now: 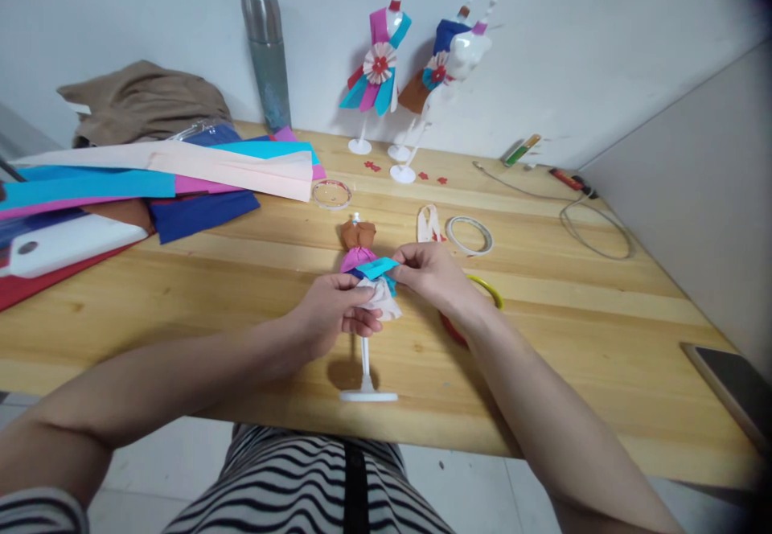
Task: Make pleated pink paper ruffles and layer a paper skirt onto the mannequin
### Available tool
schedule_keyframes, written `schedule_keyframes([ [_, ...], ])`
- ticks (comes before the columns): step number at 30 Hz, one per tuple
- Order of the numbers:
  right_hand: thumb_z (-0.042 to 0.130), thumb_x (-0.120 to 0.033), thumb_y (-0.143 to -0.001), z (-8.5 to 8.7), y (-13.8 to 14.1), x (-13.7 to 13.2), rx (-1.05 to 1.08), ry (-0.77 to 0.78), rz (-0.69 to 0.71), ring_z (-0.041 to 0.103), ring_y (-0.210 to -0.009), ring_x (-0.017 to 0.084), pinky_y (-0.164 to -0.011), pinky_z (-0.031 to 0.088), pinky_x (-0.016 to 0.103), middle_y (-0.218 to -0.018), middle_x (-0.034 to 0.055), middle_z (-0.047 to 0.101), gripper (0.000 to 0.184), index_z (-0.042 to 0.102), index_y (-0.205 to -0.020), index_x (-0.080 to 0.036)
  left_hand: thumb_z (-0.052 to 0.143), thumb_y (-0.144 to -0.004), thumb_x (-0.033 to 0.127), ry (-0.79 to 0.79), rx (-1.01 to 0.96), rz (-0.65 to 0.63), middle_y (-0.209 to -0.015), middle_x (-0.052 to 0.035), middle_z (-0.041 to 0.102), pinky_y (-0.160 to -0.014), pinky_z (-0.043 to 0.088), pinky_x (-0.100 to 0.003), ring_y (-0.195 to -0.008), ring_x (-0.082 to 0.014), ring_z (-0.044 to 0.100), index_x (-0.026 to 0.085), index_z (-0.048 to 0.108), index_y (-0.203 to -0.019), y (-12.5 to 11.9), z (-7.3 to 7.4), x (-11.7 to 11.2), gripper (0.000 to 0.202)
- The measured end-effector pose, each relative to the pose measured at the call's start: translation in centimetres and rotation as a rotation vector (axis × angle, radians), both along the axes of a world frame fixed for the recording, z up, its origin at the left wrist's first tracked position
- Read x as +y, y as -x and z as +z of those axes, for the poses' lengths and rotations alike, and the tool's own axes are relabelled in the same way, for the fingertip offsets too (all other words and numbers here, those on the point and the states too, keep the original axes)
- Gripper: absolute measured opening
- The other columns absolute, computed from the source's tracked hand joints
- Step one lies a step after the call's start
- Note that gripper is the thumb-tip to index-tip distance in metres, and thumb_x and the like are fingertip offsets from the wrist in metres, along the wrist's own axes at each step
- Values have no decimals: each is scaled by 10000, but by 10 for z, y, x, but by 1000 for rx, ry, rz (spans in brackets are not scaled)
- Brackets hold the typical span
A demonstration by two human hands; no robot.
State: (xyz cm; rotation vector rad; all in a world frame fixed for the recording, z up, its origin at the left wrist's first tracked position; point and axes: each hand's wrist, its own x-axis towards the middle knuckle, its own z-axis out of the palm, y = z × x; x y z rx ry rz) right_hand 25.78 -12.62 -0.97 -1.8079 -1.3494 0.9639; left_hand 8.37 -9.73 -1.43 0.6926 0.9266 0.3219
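Tabletop, mannequin, left hand, right hand

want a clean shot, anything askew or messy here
Rear right dress form tilts steeply on its stand. Red paper bits lie scattered by the rear bases. Left hand and right hand hold the front dress form.

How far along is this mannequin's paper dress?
Done: brown top and pink and white skirt layers sit on the mannequin. In hand: the left hand steadies it, the right hand pinches a cyan strip at its waist. Left, likely: a rosette, as on the two dressed mannequins behind.
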Motion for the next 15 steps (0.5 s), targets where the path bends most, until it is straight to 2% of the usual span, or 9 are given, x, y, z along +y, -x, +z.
schedule_keyframes([
  [6,578,-365,-611,0,1,0,11,-2,-19,410,-532,119,-525,325,265,-524,-9,519,186,576,-547,-191,581,-870,72,-6,24,-9,-572,-72,672,-437,454,-182,-433,-109,618,94,606,-718,0,1,-1,156],
  [11,616,-428,-659,4,3,-3,20,34,86,391,-526,113,-508,303,260,-510,-25,476,272,572,-540,-188,683,-808,102,3,5,18,-573,-73,665,-430,433,-168,-424,-94,595,86,622,-715,0,5,-1,113],
  [15,599,-367,-658,2,-1,-3,-35,35,95,396,-525,114,-503,295,254,-502,-25,471,225,572,-524,-189,673,-807,97,11,0,36,-572,-74,665,-432,432,-170,-420,-92,588,91,619,-716,0,6,0,105],
])
